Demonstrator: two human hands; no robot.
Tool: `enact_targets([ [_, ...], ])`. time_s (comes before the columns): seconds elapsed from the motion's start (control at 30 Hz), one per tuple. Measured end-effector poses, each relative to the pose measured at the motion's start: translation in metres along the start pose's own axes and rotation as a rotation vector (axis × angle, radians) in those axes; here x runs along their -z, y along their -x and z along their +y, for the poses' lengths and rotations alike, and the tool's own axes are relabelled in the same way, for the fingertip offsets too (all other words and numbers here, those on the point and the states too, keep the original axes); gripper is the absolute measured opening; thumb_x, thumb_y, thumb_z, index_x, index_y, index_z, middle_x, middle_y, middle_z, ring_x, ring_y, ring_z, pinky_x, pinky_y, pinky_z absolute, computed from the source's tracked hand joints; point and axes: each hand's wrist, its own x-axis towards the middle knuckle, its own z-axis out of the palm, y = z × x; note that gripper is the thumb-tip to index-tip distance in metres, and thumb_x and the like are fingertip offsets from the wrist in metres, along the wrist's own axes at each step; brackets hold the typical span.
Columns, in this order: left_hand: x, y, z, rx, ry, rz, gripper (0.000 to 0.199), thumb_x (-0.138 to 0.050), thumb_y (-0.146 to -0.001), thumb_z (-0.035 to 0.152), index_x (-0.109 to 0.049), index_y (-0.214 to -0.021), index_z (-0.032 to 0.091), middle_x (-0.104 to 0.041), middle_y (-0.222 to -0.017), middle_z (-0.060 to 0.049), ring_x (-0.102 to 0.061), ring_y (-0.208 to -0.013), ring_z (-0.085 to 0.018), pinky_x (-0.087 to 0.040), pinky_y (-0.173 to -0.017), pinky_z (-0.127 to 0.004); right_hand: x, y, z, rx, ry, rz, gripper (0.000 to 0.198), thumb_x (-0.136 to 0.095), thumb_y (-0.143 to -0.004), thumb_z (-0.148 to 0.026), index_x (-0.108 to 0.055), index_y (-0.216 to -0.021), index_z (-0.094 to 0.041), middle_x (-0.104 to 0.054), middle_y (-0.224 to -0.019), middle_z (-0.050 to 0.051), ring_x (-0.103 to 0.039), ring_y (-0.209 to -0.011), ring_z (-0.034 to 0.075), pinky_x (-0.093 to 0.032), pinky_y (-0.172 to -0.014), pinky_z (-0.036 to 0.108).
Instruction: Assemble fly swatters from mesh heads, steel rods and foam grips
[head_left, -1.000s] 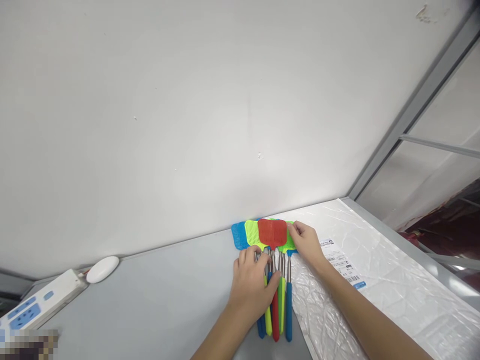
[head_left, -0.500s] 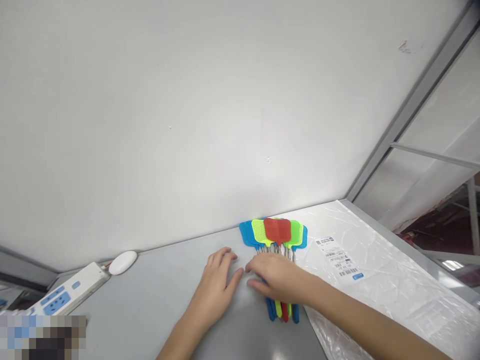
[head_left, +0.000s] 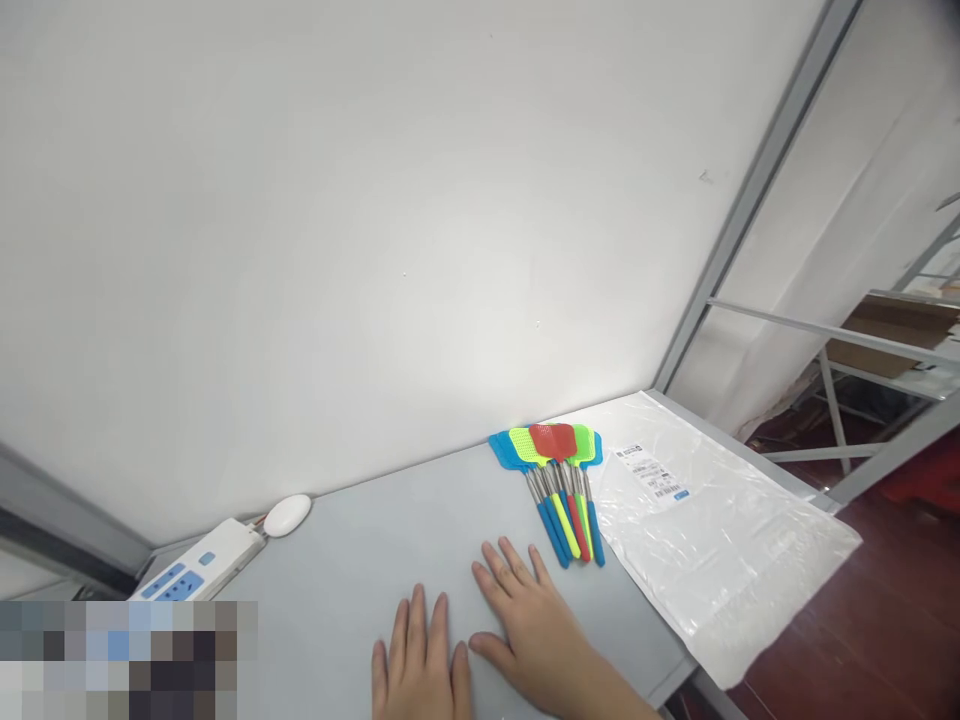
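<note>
My left hand point(head_left: 421, 660) lies palm down at the front of the grey table point(head_left: 360, 560), fingers spread and holding nothing. Beside it on the right, my right hand point(head_left: 529, 630) also rests flat and open, its thumb close to the left hand. Beyond the right hand lies a fanned bundle of fly swatters point(head_left: 562, 490). Their heads are blue, yellow, green and red, with metal shafts and coloured handles pointing toward me. A red swatter head point(head_left: 553, 441) is on top in the middle. Neither hand touches the swatters.
A white plastic mailing bag point(head_left: 720, 540) with a printed label point(head_left: 651, 474) covers the table's right side and overhangs its edge. At left are a power strip point(head_left: 206, 560) and a white oval device point(head_left: 288, 515). A white wall point(head_left: 420, 250) stands behind.
My right hand has moved off the swatter handles, back toward me. My left hand has also drawn back, and both now lie flat. The view has shifted right.
</note>
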Motion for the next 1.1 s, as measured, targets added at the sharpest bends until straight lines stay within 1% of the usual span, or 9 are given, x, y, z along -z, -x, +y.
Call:
enact_targets([
  [0.23,0.011,-0.002,0.005,-0.134,-0.044,0.035,0.047,-0.040,-0.093,0.031,-0.057,-0.135,0.019,-0.041,-0.150,-0.014,-0.040,-0.137,-0.035,-0.027,-0.106,-0.066,0.004,0.010,-0.012,-0.020,-0.072,0.117,0.056,-0.047,-0.096,-0.045,-0.039,-0.148,-0.026,-0.031,-0.158,0.007,-0.022,-0.147,0.028,-0.015,-0.118,0.056],
  [0.33,0.005,-0.003,0.000,-0.119,-0.015,0.009,0.048,-0.041,-0.093,0.032,-0.055,-0.137,0.020,-0.039,-0.152,-0.015,-0.038,-0.138,-0.036,-0.025,-0.106,-0.068,0.006,0.019,-0.011,-0.005,-0.211,0.283,0.034,-0.046,-0.096,-0.032,-0.064,-0.123,-0.023,-0.062,-0.134,0.009,-0.053,-0.128,0.025,-0.036,-0.111,0.048],
  [0.43,0.002,-0.013,-0.002,-0.103,0.090,-0.090,0.049,-0.041,-0.093,0.035,-0.052,-0.139,0.021,-0.035,-0.155,-0.014,-0.032,-0.142,-0.036,-0.023,-0.109,-0.067,0.023,0.034,0.003,-0.052,-0.363,0.512,0.028,-0.041,-0.097,-0.025,-0.069,-0.100,-0.022,-0.072,-0.104,0.009,-0.066,-0.100,0.022,-0.051,-0.092,0.038],
  [0.5,0.006,-0.027,0.008,-0.123,0.227,-0.217,0.052,-0.039,-0.095,0.039,-0.049,-0.141,0.019,-0.034,-0.155,-0.015,-0.029,-0.143,-0.036,-0.027,-0.110,-0.064,0.042,0.046,0.024,-0.143,-0.350,0.594,0.025,-0.043,-0.097,-0.028,-0.067,-0.102,-0.023,-0.070,-0.106,0.010,-0.063,-0.104,0.024,-0.051,-0.092,0.040],
  [0.67,0.036,-0.084,0.099,-0.044,0.493,-0.328,0.064,-0.033,-0.097,0.049,-0.025,-0.154,0.019,-0.026,-0.159,-0.014,-0.028,-0.145,-0.030,-0.036,-0.111,-0.054,0.076,0.065,0.098,-0.446,-0.174,0.507,0.036,-0.048,-0.094,-0.041,-0.060,-0.123,-0.023,-0.054,-0.137,0.013,-0.048,-0.128,0.031,-0.041,-0.104,0.051],
  [0.77,0.038,-0.122,0.171,-0.061,0.425,-0.317,0.068,-0.035,-0.096,0.049,-0.023,-0.154,0.015,-0.014,-0.161,-0.018,-0.018,-0.147,-0.037,-0.028,-0.111,-0.061,0.070,0.067,0.134,-0.531,-0.085,0.454,0.045,-0.044,-0.094,-0.044,-0.055,-0.129,-0.018,-0.048,-0.143,0.017,-0.040,-0.135,0.034,-0.035,-0.106,0.057],
  [0.87,0.021,-0.144,0.223,-0.116,0.292,-0.246,0.070,-0.045,-0.093,0.045,-0.028,-0.152,0.011,-0.013,-0.160,-0.022,-0.012,-0.146,-0.043,-0.021,-0.109,-0.069,0.055,0.065,0.153,-0.571,0.021,0.464,0.046,-0.042,-0.095,-0.044,-0.054,-0.129,-0.016,-0.043,-0.147,0.018,-0.033,-0.140,0.037,-0.025,-0.107,0.063],
  [0.97,-0.002,-0.148,0.245,-0.171,0.136,-0.205,0.070,-0.052,-0.089,0.042,-0.034,-0.150,0.013,-0.016,-0.160,-0.021,-0.010,-0.146,-0.045,-0.014,-0.108,-0.073,0.046,0.064,0.159,-0.572,0.059,0.486,0.044,-0.042,-0.094,-0.044,-0.053,-0.129,-0.019,-0.044,-0.148,0.017,-0.032,-0.140,0.037,-0.022,-0.107,0.064],
  [1.1,-0.023,-0.141,0.245,-0.187,0.067,-0.191,0.061,-0.048,-0.091,0.033,-0.037,-0.149,0.018,-0.022,-0.159,-0.018,-0.021,-0.144,-0.043,-0.015,-0.105,-0.076,0.046,0.064,0.161,-0.546,0.032,0.508,0.043,-0.041,-0.094,-0.046,-0.053,-0.127,-0.021,-0.046,-0.146,0.017,-0.034,-0.138,0.037,-0.023,-0.105,0.065],
])
